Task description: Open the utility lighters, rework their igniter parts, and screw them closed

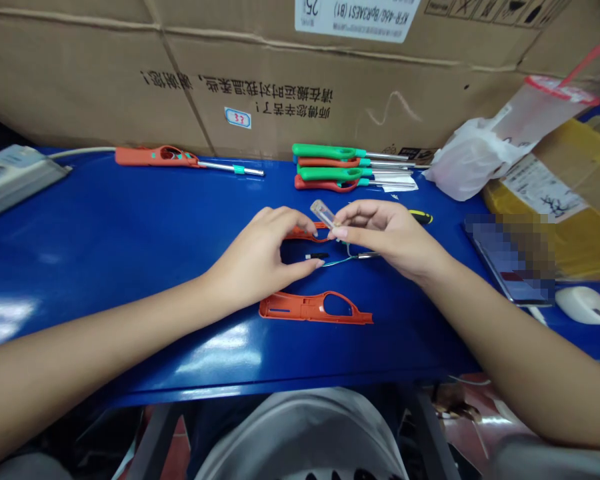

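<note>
Between the thumb and fingers of my right hand (380, 230) is a small clear lighter fuel tank (323, 212), tilted above the table. My left hand (265, 250) is beside it, thumb and fingers apart, holding nothing. Below the hands lie a small black igniter piece (317, 256) with thin wires (337, 262) and a metal rod (367, 255), partly hidden by my right hand. One orange lighter shell half (303, 233) shows behind my left fingers. The other orange shell half (305, 308) lies inner side up, nearer the table's front edge.
Several green and orange long lighters (330, 175) are stacked at the back. Another orange lighter (153, 157) lies back left, near a power strip (25, 177). On the right are a screwdriver (422, 217), bagged cup (485, 150), phone (510, 263) and white mouse-like device (586, 305). A large carton (105, 80) stands behind.
</note>
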